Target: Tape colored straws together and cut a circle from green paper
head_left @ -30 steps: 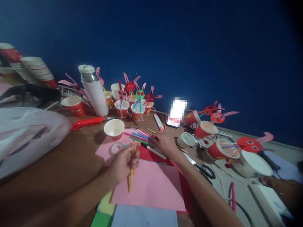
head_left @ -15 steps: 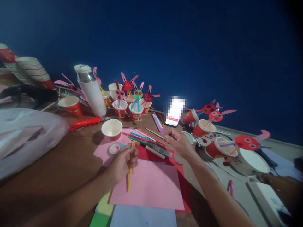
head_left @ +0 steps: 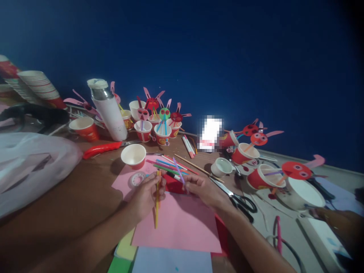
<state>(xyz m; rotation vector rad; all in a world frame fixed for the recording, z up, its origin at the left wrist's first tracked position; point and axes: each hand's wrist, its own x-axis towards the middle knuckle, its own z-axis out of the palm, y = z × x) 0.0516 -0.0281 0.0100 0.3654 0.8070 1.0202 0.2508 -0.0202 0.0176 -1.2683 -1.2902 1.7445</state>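
My left hand [head_left: 149,195] is closed around a yellow stick [head_left: 156,218], with an orange one beside it, above a pink sheet [head_left: 176,227]. Between the fingers of my right hand [head_left: 199,187] is a purple stick [head_left: 179,170], tilted up to the left. Several coloured sticks [head_left: 163,167] and a marker lie just beyond both hands, on red and pink paper. A roll of tape [head_left: 138,179] rests left of my left hand. Black-handled scissors [head_left: 241,201] lie to the right of my right hand, partly behind the forearm.
Paper cups with rabbit faces [head_left: 162,132] stand along the wall. Nearer are an empty cup [head_left: 133,156], a red-handled knife [head_left: 104,148], a white bottle [head_left: 109,113] and a small white cup [head_left: 222,167]. A plastic bag [head_left: 36,167] lies left; another person's hand [head_left: 327,218] is at right.
My right hand has moved left and nearer, bringing the purple stick close to my left hand. The scissors and small white cup show more fully. My left hand has barely moved.
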